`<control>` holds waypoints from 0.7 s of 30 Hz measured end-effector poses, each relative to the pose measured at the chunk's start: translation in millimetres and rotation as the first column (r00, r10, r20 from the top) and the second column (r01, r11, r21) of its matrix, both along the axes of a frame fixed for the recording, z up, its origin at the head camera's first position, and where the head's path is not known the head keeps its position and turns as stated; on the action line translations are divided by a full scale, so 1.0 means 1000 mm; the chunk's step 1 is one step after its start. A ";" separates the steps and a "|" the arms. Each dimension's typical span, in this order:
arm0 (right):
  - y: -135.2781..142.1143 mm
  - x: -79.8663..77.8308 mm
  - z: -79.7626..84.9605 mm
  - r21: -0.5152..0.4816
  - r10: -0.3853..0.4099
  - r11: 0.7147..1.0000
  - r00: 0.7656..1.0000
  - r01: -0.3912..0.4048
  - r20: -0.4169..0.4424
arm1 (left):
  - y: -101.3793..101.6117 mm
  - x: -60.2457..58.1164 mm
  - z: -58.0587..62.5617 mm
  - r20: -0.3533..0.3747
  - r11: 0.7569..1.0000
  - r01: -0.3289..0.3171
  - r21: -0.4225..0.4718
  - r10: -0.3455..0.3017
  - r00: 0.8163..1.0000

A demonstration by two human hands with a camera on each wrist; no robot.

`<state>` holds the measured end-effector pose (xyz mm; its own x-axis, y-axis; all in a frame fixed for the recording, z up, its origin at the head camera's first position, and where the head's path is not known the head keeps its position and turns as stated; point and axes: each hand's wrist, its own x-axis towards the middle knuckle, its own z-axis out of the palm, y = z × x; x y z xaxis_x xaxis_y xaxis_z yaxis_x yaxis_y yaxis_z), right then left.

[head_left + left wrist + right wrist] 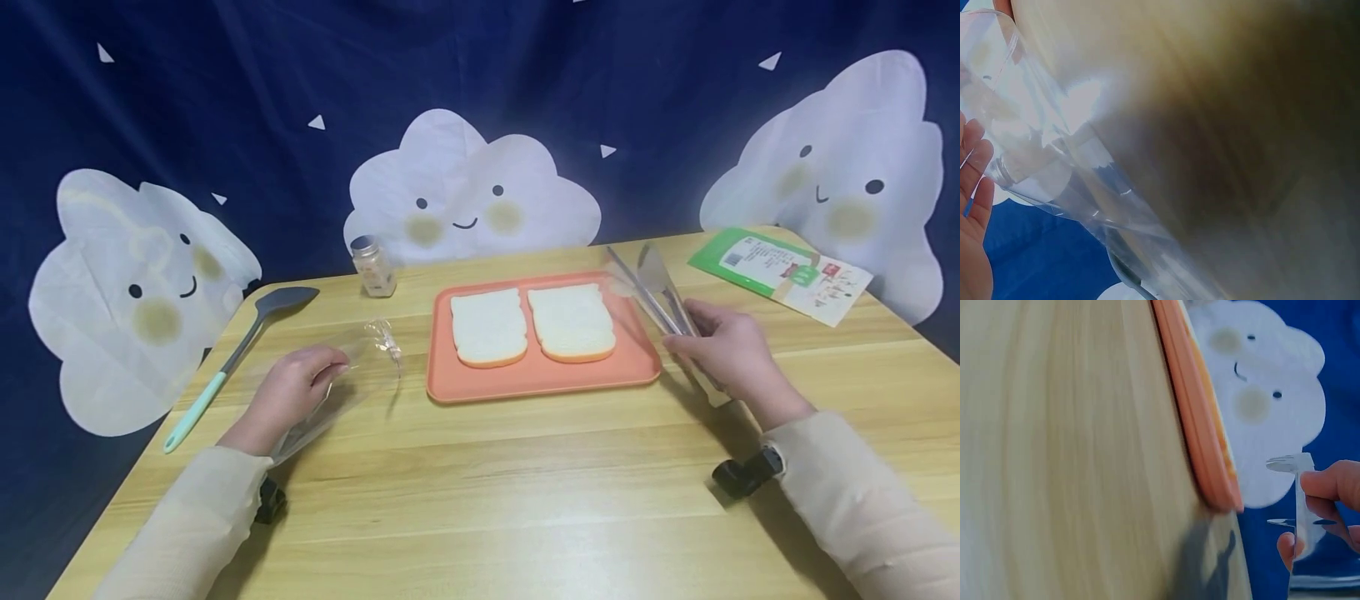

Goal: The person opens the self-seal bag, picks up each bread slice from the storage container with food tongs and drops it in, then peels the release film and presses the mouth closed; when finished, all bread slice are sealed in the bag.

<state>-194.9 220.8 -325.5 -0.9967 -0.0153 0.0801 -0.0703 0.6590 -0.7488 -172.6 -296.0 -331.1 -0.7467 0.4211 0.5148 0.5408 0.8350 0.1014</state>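
My left hand (292,387) pinches a clear plastic bag (371,358) over the left half of the table. In the left wrist view the bag (1079,169) hangs loose and crumpled beside my fingers (982,159). My right hand (731,354) grips metal tongs (660,287), whose two arms stand apart and point away from me at the right end of an orange tray (480,390). On that tray lie a left bread slice (489,327) and a right bread slice (572,322), side by side. Nothing shows between the ends of the tongs.
A spatula (202,404) with a mint handle and grey head lies along the left edge. Behind the bag stands a small jar (373,268) with a metal cap. A green and white packet (780,271) lies at the back right. A dark blue cloud-patterned curtain (480,67) hangs behind the table.
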 end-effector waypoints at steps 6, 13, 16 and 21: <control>-0.020 0.004 0.005 -0.016 0.071 0.997 0.997 -0.071 -0.004 | 0.001 0.001 0.000 0.017 1.000 -0.008 -0.006 0.008 1.000; -0.047 0.009 0.005 -0.047 0.128 0.991 0.992 -0.128 0.002 | 0.002 0.002 0.000 0.027 1.000 -0.011 -0.007 0.012 1.000; -0.056 0.012 0.003 -0.063 0.152 0.986 0.988 -0.152 -0.002 | 0.002 0.002 0.000 0.036 1.000 -0.022 -0.006 0.022 0.999; -0.071 0.014 -0.001 -0.071 0.200 0.977 0.979 -0.202 -0.030 | 0.003 0.002 0.000 0.043 1.000 -0.029 -0.006 0.029 0.999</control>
<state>-181.1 150.0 -326.7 -0.9717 -0.2086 0.1109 -0.2133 0.5727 -0.7915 -170.3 -292.9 -331.3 -0.7801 0.4016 0.4797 0.5116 0.8508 0.1197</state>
